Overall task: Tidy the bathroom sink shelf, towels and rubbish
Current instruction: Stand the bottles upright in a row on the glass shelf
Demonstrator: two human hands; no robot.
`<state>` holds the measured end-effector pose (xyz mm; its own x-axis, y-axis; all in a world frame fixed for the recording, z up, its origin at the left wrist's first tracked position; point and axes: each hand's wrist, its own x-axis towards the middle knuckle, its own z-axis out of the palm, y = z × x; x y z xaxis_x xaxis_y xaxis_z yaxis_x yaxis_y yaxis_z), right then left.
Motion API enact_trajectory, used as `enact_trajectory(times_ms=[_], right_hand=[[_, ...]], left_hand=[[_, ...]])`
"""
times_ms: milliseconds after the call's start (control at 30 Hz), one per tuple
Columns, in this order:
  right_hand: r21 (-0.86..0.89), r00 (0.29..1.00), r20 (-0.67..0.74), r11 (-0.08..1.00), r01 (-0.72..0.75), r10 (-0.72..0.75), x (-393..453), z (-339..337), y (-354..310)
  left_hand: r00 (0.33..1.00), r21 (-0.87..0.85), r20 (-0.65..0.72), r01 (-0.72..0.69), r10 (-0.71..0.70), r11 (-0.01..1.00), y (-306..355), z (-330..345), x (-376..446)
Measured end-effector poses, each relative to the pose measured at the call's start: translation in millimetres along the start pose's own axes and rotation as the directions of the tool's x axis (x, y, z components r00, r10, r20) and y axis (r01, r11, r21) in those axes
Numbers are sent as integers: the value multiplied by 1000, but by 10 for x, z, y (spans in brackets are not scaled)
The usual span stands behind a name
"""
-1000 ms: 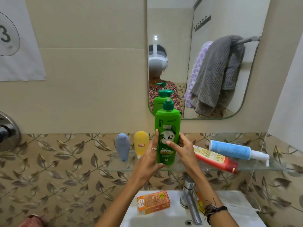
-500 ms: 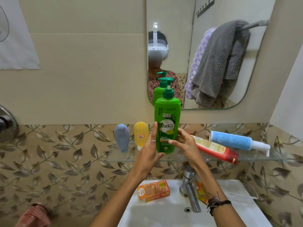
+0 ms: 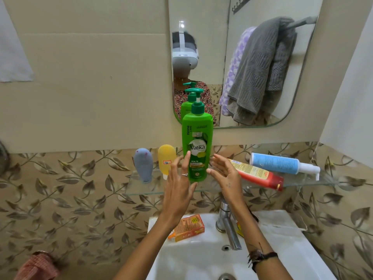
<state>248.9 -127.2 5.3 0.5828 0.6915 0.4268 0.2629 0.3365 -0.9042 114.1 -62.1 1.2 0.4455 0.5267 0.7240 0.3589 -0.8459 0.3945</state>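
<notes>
Nearest me on the sink [image 3: 282,237] rim, an orange box [image 3: 188,227] lies flat left of the tap [image 3: 228,229]. Farther out, my left hand [image 3: 178,184] and right hand [image 3: 225,174] hover spread open, flanking the green shampoo bottle [image 3: 197,148] and gripping nothing. It stands upright on the glass shelf [image 3: 141,186], long axis vertical, pump spout pointing left. Right of it, a red tube [image 3: 256,175] and a blue bottle [image 3: 280,163] lie sideways.
</notes>
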Motion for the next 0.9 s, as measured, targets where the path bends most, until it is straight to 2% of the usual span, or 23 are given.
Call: enact_trajectory(times_ms=[133,300,367,500,567,633,767,900], right_hand=[[-74,958,-284,997,31,-51,-271,-68,7],[-84,762,-643,996,27,-75,-543,-269,67],[-77,686,-726,997,-3,-54,-578,-416,105],[60,554,-830,998,-24,63,-572,-648,160],[109,553,-826,994,-28,106,-557,-719,166],[161,590,-792,986,-43,155,-543,-769,168],[246,659,-723,969,-38,210,-519,-830,171],[270,616,-762,963,22,199,-512,-812,174]], left_hand=[[983,77,-23,-180,182,981,186,147,-86],[938,96,84,-342,335,935,529,441,-37],[920,41,169,-364,353,930,658,572,12],[872,-40,308,-388,381,921,852,833,135],[849,-38,341,-417,404,908,917,950,200],[828,-31,384,-431,409,902,952,1046,248],[840,7,390,-412,377,911,970,1147,264],[855,55,403,-377,325,925,987,1171,304]])
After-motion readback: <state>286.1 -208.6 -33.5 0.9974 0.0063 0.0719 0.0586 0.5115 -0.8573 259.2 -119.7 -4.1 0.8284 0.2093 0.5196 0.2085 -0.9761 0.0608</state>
